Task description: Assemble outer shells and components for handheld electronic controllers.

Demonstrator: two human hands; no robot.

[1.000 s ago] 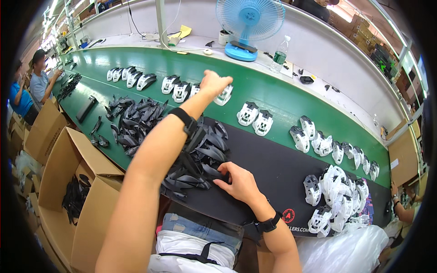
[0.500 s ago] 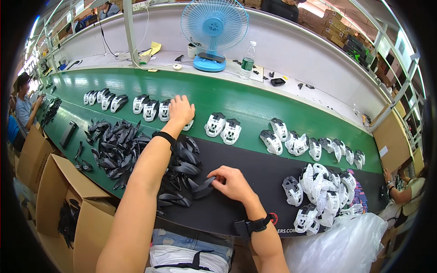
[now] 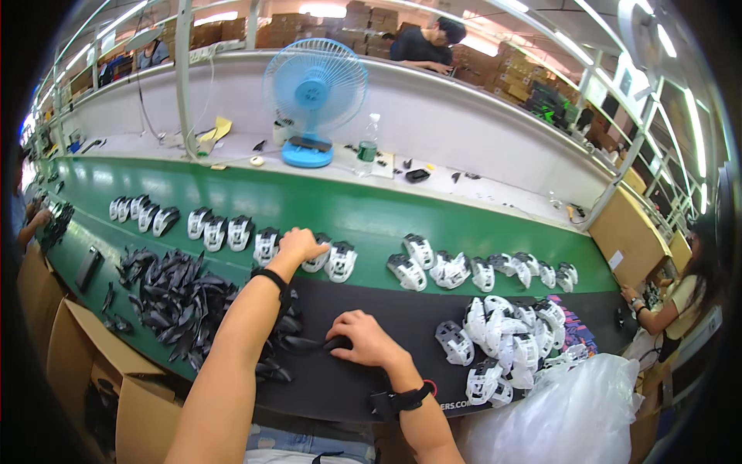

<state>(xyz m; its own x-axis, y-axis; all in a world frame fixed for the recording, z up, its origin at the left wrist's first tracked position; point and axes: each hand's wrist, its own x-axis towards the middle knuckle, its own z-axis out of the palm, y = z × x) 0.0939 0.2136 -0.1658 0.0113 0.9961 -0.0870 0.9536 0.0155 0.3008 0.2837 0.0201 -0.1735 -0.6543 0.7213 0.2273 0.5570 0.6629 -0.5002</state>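
My left hand (image 3: 300, 247) reaches over the row on the green table, fingers apart at the top of a white-and-black mouse shell (image 3: 315, 261). Another shell (image 3: 267, 245) stands just left of it, and one more (image 3: 341, 262) to its right. Over the black mat, my right hand (image 3: 363, 339) pinches the end of a dark curved plastic piece (image 3: 334, 342); the fingers partly hide it. A heap of black curved side pieces (image 3: 182, 301) lies around and beyond my left forearm.
White shells (image 3: 514, 340) are piled on the mat's right, beside a clear plastic bag (image 3: 556, 414). A blue fan (image 3: 311, 97) and a bottle (image 3: 366, 147) stand on the back shelf. A cardboard box (image 3: 97, 356) is at lower left. Other people sit at both ends.
My left hand has moved right along the row, leaving a shell standing behind it. My right hand still pinches a dark piece near the heap. The whole view has shifted.
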